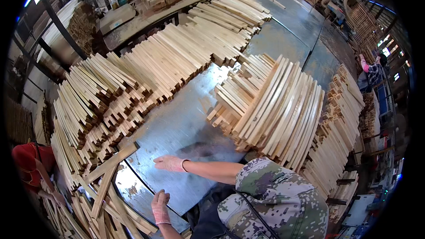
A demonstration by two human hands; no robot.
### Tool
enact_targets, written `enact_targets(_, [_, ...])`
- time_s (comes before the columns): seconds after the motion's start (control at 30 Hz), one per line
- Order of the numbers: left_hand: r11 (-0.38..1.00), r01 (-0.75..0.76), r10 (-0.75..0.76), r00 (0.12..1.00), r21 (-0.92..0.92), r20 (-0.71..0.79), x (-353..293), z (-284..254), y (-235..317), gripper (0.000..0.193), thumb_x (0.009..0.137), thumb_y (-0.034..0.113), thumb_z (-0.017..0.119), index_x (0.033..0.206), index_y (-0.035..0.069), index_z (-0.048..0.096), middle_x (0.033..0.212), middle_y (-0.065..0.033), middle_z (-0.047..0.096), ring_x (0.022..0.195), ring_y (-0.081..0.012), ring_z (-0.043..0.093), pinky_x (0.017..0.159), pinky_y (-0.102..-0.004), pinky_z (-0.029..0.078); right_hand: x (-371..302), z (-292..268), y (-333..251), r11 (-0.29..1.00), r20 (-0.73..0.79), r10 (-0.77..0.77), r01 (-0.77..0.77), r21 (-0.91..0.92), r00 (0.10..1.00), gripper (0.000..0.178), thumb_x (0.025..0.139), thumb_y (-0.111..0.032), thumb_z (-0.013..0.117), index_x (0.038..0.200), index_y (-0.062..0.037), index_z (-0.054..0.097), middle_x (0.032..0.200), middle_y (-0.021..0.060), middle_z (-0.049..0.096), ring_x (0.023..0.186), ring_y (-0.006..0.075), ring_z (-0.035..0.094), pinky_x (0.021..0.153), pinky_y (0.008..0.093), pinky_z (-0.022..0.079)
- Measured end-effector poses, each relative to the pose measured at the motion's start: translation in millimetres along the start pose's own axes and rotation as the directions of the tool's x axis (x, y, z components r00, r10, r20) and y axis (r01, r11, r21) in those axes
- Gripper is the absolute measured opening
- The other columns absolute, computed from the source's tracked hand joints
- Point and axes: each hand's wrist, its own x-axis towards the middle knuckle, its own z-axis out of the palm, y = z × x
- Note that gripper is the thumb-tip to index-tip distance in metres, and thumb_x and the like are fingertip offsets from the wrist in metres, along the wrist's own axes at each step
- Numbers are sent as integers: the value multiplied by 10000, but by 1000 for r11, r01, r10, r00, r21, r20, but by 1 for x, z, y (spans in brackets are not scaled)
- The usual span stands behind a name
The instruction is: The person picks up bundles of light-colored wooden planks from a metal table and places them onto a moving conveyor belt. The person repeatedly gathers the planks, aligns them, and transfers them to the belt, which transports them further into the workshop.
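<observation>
Both my hands wear pinkish work gloves, and neither holds anything I can see. My right hand (pixel 170 163) reaches left across the bare metal tabletop (pixel 190 137), fingers stretched out. Nearer to me, my left hand (pixel 160 206) is raised by the table's left edge, its fingers loosely bent and apart. Just left of both hands, loose wooden boards (pixel 104 186) lie crossed at angles. A long stack of wooden strips (pixel 164 57) runs along the table's far side. To the right of my right hand, another pile of wooden strips (pixel 279 106) rests on the metal, layered crosswise.
Another stack of strips (pixel 338 128) stands at the right beyond my camouflage sleeve (pixel 274 190). A person in red (pixel 33 163) is at the far left, near the loose boards. Another person (pixel 374 73) is at the back right. A wooden bench (pixel 117 20) stands behind the long stack.
</observation>
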Motion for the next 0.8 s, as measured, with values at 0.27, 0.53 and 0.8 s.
enact_targets(0.27, [925,-258,316,930,278,-187,114,-71,129,738,972,242,736,1574,-107,488,1241,-177,745,1085,-208,700,965,-351,553,151,-64,-97,885,-234,-210,286,367,949,302,1029,-320,750,1185,-63,727,998,-4,678,966,138,611,877,320,536])
enact_targets(0.53, [880,-323,462,750,347,-473,249,-156,261,1038,888,300,853,1700,-34,300,1591,-326,546,1483,-401,552,1221,-442,469,276,-135,-191,868,-368,-263,53,-493,892,1046,900,-389,841,1741,-122,281,1585,262,580,1461,404,572,1216,453,450])
enact_targets(0.8, [796,-1,327,842,605,-428,345,-183,361,1383,706,445,1020,1723,-23,208,1703,-308,393,1591,-422,385,1313,-446,350,357,-129,-280,688,-300,-145,-122,-716,943,1039,805,-316,868,1673,-54,361,1659,222,492,1509,400,504,1260,455,436])
